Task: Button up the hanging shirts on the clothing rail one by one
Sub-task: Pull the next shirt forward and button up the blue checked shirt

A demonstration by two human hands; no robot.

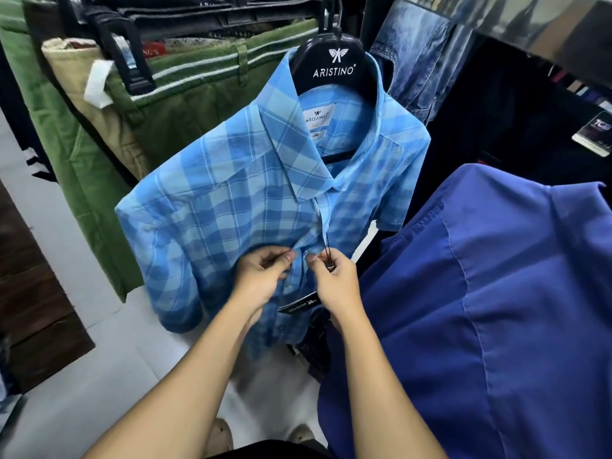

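A light blue checked shirt [231, 207] hangs on a black hanger [334, 66] in the middle of the view. My left hand [261, 276] pinches the left front edge of the shirt at chest height. My right hand [336, 279] pinches the right front edge just beside it, with the black tag string [328, 250] running past its fingers. A dark price tag [298, 304] dangles below my hands. The button between my fingers is hidden. A plain dark blue shirt [496, 309] hangs close on the right.
Green trousers [185, 117] and beige trousers [82, 94] hang on clips at the upper left. Denim jeans [420, 51] hang behind the hanger at the upper right. Pale floor tiles [99, 359] lie below, with a dark wooden unit [36, 293] on the left.
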